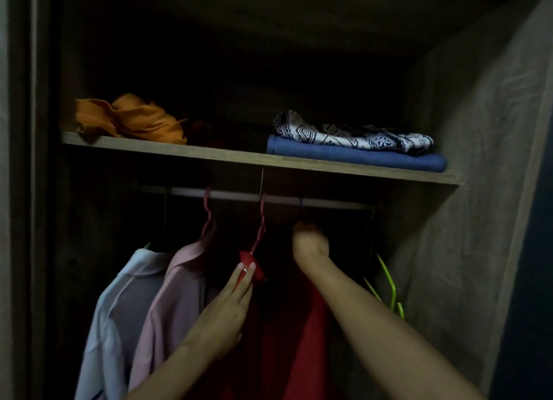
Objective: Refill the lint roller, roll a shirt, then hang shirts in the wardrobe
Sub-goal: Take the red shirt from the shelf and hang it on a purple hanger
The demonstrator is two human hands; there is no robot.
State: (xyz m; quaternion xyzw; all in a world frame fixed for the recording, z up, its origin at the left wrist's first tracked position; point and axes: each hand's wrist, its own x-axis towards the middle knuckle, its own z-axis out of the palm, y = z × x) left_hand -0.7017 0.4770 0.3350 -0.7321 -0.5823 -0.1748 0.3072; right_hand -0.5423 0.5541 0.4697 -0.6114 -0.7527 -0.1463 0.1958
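Both hands (230, 307) (309, 244) at red shirt (302, 325), no legible writing.

A wooden shelf (233, 155) is spanning the wardrobe. A crumpled orange cloth (131, 120) is lying on its left end. At the right, a folded blue garment (356, 155) is resting on the board, with a black-and-white patterned cloth (350, 134) sitting on top.

Below, a rail (269, 198) is carrying hangers with a white shirt (119, 319), a pink shirt (173, 307) and a red shirt (302, 339).

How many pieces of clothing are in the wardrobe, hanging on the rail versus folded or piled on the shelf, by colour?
Hanging on the rail:
white shirt: 1
pink shirt: 1
red shirt: 1
On the shelf:
orange cloth: 1
blue folded cloth: 1
black-and-white patterned cloth: 1
Total: 6. Darker parts of the wardrobe cannot be made out.
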